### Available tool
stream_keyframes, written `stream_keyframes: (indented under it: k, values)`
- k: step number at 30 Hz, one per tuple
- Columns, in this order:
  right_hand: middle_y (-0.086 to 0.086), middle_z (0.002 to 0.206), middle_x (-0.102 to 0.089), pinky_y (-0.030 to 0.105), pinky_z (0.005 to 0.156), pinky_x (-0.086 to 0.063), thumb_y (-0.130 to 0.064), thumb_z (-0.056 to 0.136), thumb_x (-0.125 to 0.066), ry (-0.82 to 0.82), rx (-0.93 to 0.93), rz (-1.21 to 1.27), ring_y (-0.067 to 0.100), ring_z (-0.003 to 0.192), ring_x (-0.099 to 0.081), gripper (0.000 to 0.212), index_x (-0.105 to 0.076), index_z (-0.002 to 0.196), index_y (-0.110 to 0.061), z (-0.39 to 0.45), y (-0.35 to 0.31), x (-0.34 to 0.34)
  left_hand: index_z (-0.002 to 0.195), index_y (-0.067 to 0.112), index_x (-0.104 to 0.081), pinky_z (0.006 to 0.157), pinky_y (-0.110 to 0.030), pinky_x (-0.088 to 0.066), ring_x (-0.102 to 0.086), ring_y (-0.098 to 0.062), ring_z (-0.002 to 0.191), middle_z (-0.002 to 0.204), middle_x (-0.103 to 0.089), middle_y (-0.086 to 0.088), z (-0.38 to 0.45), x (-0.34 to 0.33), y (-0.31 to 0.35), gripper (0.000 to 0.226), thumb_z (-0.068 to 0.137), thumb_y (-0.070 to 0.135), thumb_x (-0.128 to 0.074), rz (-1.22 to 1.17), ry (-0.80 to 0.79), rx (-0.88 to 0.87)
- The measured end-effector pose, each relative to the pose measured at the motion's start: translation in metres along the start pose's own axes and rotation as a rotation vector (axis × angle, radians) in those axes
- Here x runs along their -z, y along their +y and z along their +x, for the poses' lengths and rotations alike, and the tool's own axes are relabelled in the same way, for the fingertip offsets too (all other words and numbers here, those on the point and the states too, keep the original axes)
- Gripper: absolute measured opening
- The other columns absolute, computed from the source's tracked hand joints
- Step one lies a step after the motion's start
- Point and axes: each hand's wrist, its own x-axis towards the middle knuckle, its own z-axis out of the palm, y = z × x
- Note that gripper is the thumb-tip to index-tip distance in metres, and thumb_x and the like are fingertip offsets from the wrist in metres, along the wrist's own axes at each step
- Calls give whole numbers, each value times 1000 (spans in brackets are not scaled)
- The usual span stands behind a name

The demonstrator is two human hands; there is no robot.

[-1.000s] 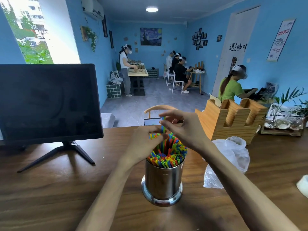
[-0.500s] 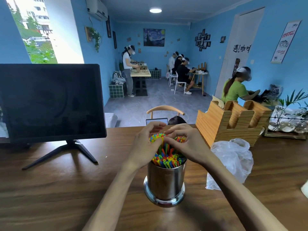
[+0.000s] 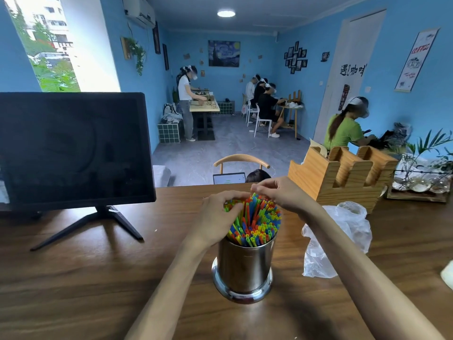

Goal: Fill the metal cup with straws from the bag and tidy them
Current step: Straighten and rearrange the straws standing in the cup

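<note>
A shiny metal cup point(image 3: 245, 268) stands upright on the wooden table point(image 3: 98, 278), packed with several colourful straws point(image 3: 257, 224) that fan out above its rim. My left hand point(image 3: 215, 217) curls its fingers round the left side of the straw tops. My right hand point(image 3: 279, 192) sits over the far right of the bundle, its fingertips pinching straw ends. A crumpled clear plastic bag point(image 3: 338, 236) lies on the table just right of the cup.
A black monitor point(image 3: 73, 148) on a stand fills the table's left side. A wooden organiser point(image 3: 343, 177) stands at the back right, with a plant tray point(image 3: 421, 187) beyond it. A chair back point(image 3: 241, 160) shows behind the table. Several people work further back in the room.
Both hands came together over the straw tops, then spread slightly; the left now wraps the bundle's left side and the right has lifted to its far edge. The straws fan out more.
</note>
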Motion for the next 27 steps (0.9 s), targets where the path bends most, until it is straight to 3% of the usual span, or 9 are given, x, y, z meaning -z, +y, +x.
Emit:
stream_keyframes:
  k: [5, 9, 12, 15, 17, 19, 23, 25, 27]
  values:
    - [-2, 92, -77, 19, 70, -50, -35, 96, -68, -17, 22, -1, 11, 90, -71, 23, -79, 93, -15, 0, -1, -5, 121, 44, -72, 99, -28, -56, -65, 0, 116, 123, -72, 20, -1, 1, -2, 27, 99, 29, -65, 14, -22, -6]
    - [-7, 81, -73, 20, 66, -46, -35, 96, -69, 44, 49, -49, 7, 79, -67, 23, -79, 87, -16, 3, -5, -5, 117, 54, -69, 94, -18, -55, -64, 5, 114, 120, -71, 26, -3, 1, -1, 30, 99, 32, -66, 9, -17, -13]
    - [-5, 76, -72, 22, 65, -44, -36, 96, -69, 131, 68, -69, 7, 74, -63, 26, -79, 83, -17, 4, -15, -2, 109, 63, -68, 97, -24, -56, -64, 3, 115, 119, -70, 27, -2, 2, 1, 33, 98, 32, -68, -4, -41, -6]
    - [4, 74, -73, 24, 63, -43, -38, 96, -69, 265, 159, -3, 9, 65, -59, 25, -78, 82, -19, -1, -33, 6, 115, 50, -71, 101, -32, -54, -64, 4, 113, 118, -72, 23, 2, 4, 3, 25, 95, 34, -72, -67, -85, -5]
    - [5, 67, -68, 18, 53, -40, -38, 97, -68, 332, 275, 78, 4, 55, -53, 23, -77, 84, -20, -10, -50, 12, 115, 42, -71, 103, -33, -51, -64, 3, 113, 114, -73, 20, 5, 6, 9, 21, 95, 35, -72, -156, -51, -14]
    - [6, 66, -67, 17, 49, -41, -36, 97, -68, 356, 397, 140, 6, 53, -53, 22, -75, 88, -18, -24, -69, 15, 106, 34, -77, 94, -28, -51, -67, 3, 104, 104, -75, 18, 8, 7, 18, 12, 97, 36, -68, -207, 19, -31]
    - [5, 70, -73, 18, 49, -46, -24, 96, -69, 260, 582, 218, 19, 57, -68, 17, -72, 96, -7, -53, -96, 13, 84, 28, -81, 75, -13, -44, -63, 2, 74, 72, -73, 11, 15, 13, 40, 41, 98, 56, -54, -372, 67, 18]
    - [6, 76, -76, 23, 46, -51, -23, 93, -71, 158, 602, 245, 21, 63, -74, 19, -72, 96, -5, -66, -100, 9, 79, 27, -80, 78, -25, -43, -61, -5, 74, 73, -74, 5, 18, 16, 45, 51, 94, 67, -51, -471, 45, 92]
    - [4, 78, -77, 26, 48, -54, -25, 88, -75, 71, 600, 233, 18, 67, -76, 19, -74, 94, -7, -77, -98, 3, 85, 27, -82, 85, -37, -45, -66, -8, 83, 84, -77, -1, 22, 20, 47, 47, 90, 64, -53, -593, -14, 187]
